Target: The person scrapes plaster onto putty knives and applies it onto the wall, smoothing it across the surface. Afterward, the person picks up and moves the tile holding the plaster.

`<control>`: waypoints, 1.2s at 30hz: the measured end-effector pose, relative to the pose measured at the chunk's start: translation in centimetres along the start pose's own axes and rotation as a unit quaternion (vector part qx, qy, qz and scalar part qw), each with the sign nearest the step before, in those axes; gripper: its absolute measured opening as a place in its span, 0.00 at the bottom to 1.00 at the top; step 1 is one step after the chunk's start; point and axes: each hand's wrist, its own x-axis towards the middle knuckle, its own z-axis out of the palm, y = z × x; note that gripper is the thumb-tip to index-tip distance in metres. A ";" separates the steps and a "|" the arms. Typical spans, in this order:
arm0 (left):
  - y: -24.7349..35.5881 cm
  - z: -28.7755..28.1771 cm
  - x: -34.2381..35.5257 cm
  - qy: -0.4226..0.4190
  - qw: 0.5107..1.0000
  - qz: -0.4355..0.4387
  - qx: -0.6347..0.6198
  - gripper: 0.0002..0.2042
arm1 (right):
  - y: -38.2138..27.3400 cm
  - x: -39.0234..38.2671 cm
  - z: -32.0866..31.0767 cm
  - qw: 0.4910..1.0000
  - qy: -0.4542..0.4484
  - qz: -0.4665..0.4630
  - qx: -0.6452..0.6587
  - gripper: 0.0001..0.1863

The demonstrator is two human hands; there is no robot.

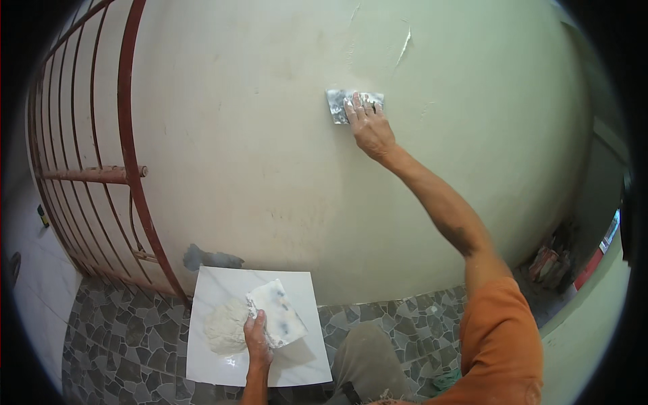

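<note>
At the upper middle, my right hand [372, 131] presses a flat metal putty scraper [337, 106] against the pale wall [270, 148], its fingers laid over the white-smeared blade. My right arm is stretched out far ahead. Low in the picture, my left hand [258, 341] grips a square plate smeared with white putty [278, 314], thumb on its upper face. Beneath that plate lies a glossy white tile board [290, 371], bearing a heap of whitish putty [226, 327] just left of my left hand.
A reddish-brown barred metal gate [126, 101] stands at the left. The floor [121, 337] is dark with a stone-like pattern. A grey patch [210, 258] marks the wall's lower part. Piled items [552, 260] sit at the far right. My bent knee [368, 361] is beside the board.
</note>
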 end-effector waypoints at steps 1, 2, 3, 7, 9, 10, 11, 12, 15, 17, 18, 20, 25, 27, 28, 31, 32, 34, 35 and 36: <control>0.3 -0.3 -0.1 0.001 1.000 0.003 0.001 0.16 | 0.8 0.5 -0.3 1.000 0.003 0.002 0.001 0.23; 0.6 0.3 -0.2 -0.013 1.000 -0.006 -0.012 0.16 | 4.0 1.0 -0.8 0.996 0.049 0.011 0.076 0.22; 0.7 0.8 -0.4 -0.023 0.999 -0.015 -0.025 0.15 | 7.2 1.9 -1.3 0.983 0.095 0.019 0.154 0.21; 0.1 0.0 -0.1 -0.022 0.999 -0.023 -0.020 0.16 | 20.0 9.1 -2.2 0.978 0.079 0.189 0.040 0.24; -0.1 -0.3 0.0 -0.021 1.000 -0.018 -0.015 0.16 | 22.9 11.3 -2.1 0.947 -0.050 0.311 0.060 0.24; -0.2 -0.4 0.0 -0.020 1.000 -0.018 -0.014 0.16 | 23.4 11.7 -1.6 0.947 -0.051 0.310 0.061 0.24; -0.2 -0.6 0.0 -0.020 1.000 -0.018 -0.008 0.16 | 23.4 11.9 -1.1 0.931 -0.117 0.333 0.090 0.24; -0.3 -0.6 0.1 -0.021 1.000 -0.019 -0.003 0.17 | 23.4 11.9 -0.6 0.910 -0.183 0.353 0.117 0.25; 0.0 -0.4 0.1 -0.009 1.000 -0.020 0.013 0.17 | 18.9 10.7 1.1 0.932 -0.146 0.315 0.100 0.25; 0.0 -0.1 0.1 -0.006 1.000 -0.023 0.017 0.17 | 15.1 7.9 2.2 0.959 -0.098 0.254 0.076 0.27; 0.0 0.0 0.1 -0.001 1.000 -0.022 0.020 0.17 | 12.9 6.2 2.4 0.977 -0.060 0.195 0.065 0.27; 0.2 0.2 0.1 -0.004 1.000 -0.027 0.014 0.17 | 8.7 2.3 2.6 0.993 -0.029 0.104 0.053 0.27; 0.0 -0.3 0.2 -0.002 1.000 -0.021 0.005 0.16 | 3.0 -4.6 -0.2 0.985 -0.053 -0.035 0.163 0.26; 0.3 0.4 0.0 -0.005 0.999 -0.033 -0.005 0.16 | 4.7 -3.2 -1.9 0.971 -0.083 -0.042 0.221 0.25; 0.2 0.3 0.0 -0.004 0.999 -0.031 -0.005 0.16 | 6.1 -0.7 -2.9 0.970 -0.080 -0.021 0.227 0.24; -0.4 -0.1 0.3 -0.001 0.999 -0.041 0.005 0.16 | 13.3 8.2 -2.8 0.989 0.001 0.046 0.144 0.25; -0.6 -0.1 0.4 -0.006 0.999 -0.041 0.003 0.16 | 15.8 10.7 -2.3 0.989 0.048 0.057 0.125 0.25; -0.6 -0.6 0.4 0.001 0.999 -0.039 0.002 0.16 | 17.6 15.6 -2.7 0.983 -0.054 0.136 0.114 0.21; -0.5 -0.8 0.3 0.005 0.999 -0.039 0.006 0.16 | 17.2 17.4 -4.3 0.961 -0.142 0.205 0.121 0.24; -0.6 -0.6 0.4 -0.001 0.999 -0.042 0.007 0.16 | 18.5 18.1 -4.0 0.960 -0.150 0.208 0.114 0.25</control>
